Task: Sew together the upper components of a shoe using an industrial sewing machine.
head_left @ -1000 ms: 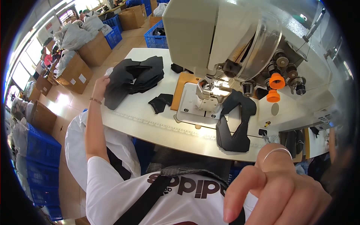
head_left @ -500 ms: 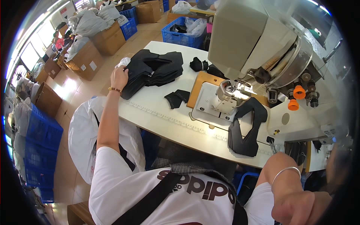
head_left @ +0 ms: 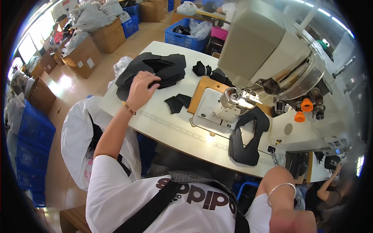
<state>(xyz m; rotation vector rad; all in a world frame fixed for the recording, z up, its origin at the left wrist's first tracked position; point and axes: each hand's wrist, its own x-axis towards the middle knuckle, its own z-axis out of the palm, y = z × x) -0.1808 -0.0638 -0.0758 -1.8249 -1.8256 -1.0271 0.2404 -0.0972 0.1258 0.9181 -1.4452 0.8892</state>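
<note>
My left hand (head_left: 143, 90) is over the near edge of a stack of black cut fabric pieces (head_left: 171, 64) on the white table. Its fingers are bent and apart, thumb out to the side, with nothing seen in them; whether the fingertips touch the stack I cannot tell. My right hand (head_left: 292, 222), blurred at the lower right, is raised near the camera, its fingers hidden. A sewing machine (head_left: 252, 35) fills the right of the table, its lit needle area beside a second stack of black frame-shaped pieces (head_left: 254, 145). Two small black pieces (head_left: 177, 103) lie between stack and machine.
A tied black bundle (head_left: 202, 69) lies behind the small pieces. A ruler strip (head_left: 182, 130) runs along the table's front. Scissors (head_left: 274, 157) lie near its right end. A white bag (head_left: 75, 143) hangs at left; blue crates (head_left: 37, 155) stand beyond. Another person (head_left: 326, 194) is at right.
My left hand has moved from the stack's left edge rightward and nearer, onto its front, and its fingers have spread. My right hand has shifted slightly left and down as the whole view turned.
</note>
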